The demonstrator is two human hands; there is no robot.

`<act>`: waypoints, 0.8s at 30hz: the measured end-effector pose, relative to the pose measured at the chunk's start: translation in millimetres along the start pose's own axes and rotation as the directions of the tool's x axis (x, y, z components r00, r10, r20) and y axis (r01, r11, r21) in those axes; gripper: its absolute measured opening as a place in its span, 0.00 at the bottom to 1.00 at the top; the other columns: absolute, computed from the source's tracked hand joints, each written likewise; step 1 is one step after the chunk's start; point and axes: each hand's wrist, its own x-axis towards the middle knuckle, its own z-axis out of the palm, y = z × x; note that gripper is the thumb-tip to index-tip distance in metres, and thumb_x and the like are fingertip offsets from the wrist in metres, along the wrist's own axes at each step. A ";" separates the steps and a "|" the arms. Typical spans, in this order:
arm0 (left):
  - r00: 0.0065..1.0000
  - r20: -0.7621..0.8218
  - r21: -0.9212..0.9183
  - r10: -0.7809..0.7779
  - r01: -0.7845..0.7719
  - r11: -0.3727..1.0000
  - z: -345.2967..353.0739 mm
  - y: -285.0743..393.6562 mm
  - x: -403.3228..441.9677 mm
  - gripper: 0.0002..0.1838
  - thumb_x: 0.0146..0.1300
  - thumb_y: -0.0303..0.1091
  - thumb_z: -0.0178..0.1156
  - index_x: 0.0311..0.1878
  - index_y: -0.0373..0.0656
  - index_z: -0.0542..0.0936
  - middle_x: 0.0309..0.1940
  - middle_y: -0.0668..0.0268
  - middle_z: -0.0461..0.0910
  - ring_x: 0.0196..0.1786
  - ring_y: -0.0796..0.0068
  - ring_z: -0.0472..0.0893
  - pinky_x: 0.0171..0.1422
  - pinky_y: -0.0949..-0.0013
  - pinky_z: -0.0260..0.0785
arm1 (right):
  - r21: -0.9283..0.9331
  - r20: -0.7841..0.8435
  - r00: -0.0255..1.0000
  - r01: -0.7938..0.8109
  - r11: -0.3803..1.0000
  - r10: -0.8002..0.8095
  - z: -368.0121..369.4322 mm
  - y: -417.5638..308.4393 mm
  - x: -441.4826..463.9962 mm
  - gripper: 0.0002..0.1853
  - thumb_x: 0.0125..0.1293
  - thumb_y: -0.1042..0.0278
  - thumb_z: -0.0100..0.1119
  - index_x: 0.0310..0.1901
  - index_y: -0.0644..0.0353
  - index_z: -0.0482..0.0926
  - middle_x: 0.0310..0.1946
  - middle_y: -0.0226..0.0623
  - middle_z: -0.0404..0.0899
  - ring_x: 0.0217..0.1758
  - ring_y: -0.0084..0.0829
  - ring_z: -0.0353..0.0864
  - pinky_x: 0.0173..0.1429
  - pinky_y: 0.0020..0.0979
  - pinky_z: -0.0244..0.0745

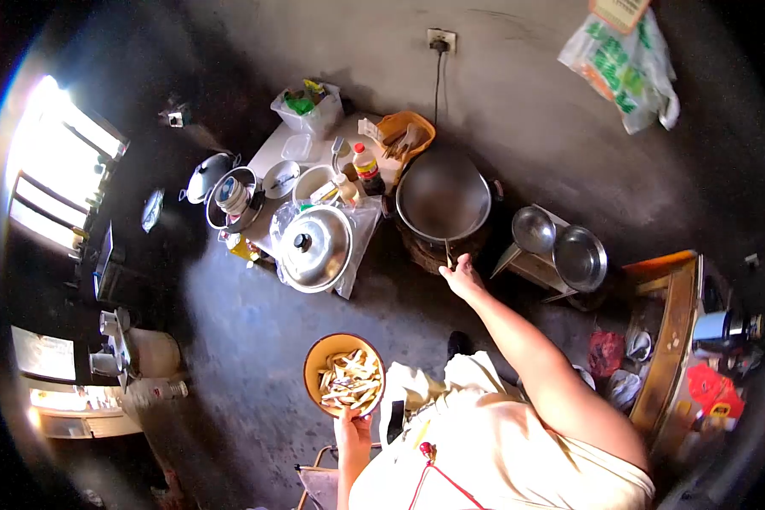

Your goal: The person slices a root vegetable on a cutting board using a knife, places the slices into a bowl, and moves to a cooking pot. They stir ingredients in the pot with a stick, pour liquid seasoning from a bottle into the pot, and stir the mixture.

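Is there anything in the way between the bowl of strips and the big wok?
Nothing visible blocks the straight way from the bowl in the left hand to the wok; floor shows between. The right hand, at a thin handle by the wok's near rim, is just right of that way.

A wok (444, 197) and metal lid (321, 253) mark a kitchen.
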 end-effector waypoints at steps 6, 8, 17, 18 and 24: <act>0.994 -0.087 -0.029 -0.072 0.069 0.997 40.9 39.6 46.1 0.20 0.52 0.22 0.47 0.51 0.36 0.69 0.39 0.60 0.79 0.30 0.69 0.79 0.26 0.76 0.69 | -0.085 0.129 0.908 -0.391 0.917 0.399 3.8 -12.0 71.8 0.30 0.62 0.50 0.42 0.60 0.63 0.56 0.57 0.52 0.66 0.57 0.51 0.69 0.59 0.45 0.65; 0.984 -0.127 0.056 -0.122 0.130 0.990 53.6 57.5 73.3 0.19 0.51 0.22 0.47 0.49 0.36 0.69 0.38 0.61 0.79 0.29 0.70 0.79 0.26 0.76 0.69 | -0.122 0.294 0.870 -0.376 0.919 0.395 -23.6 -18.6 73.3 0.37 0.65 0.41 0.34 0.66 0.63 0.50 0.62 0.48 0.62 0.62 0.47 0.64 0.63 0.44 0.60; 0.974 0.206 0.305 -0.096 0.029 0.952 147.4 155.7 175.1 0.17 0.59 0.24 0.45 0.53 0.39 0.63 0.36 0.58 0.77 0.26 0.71 0.78 0.24 0.73 0.70 | 0.515 0.381 0.802 -0.597 0.615 0.459 56.1 -57.6 62.3 0.26 0.58 0.68 0.51 0.59 0.54 0.58 0.28 0.37 0.74 0.23 0.28 0.77 0.23 0.30 0.74; 0.971 0.212 0.324 -0.108 0.034 0.945 150.9 161.8 186.5 0.17 0.57 0.23 0.45 0.52 0.38 0.64 0.34 0.58 0.77 0.25 0.71 0.78 0.24 0.73 0.70 | 0.510 0.344 0.789 -0.613 0.604 0.509 71.4 -49.9 73.8 0.15 0.60 0.63 0.49 0.48 0.58 0.69 0.26 0.42 0.76 0.25 0.37 0.78 0.26 0.36 0.74; 0.970 0.193 0.337 -0.150 0.079 0.938 160.1 179.3 223.4 0.16 0.54 0.22 0.46 0.48 0.39 0.67 0.32 0.61 0.78 0.25 0.72 0.77 0.25 0.72 0.68 | -0.081 -0.048 0.940 -0.340 0.937 0.337 -14.2 -55.5 37.2 0.15 0.62 0.54 0.47 0.32 0.57 0.75 0.33 0.48 0.77 0.38 0.51 0.76 0.40 0.45 0.71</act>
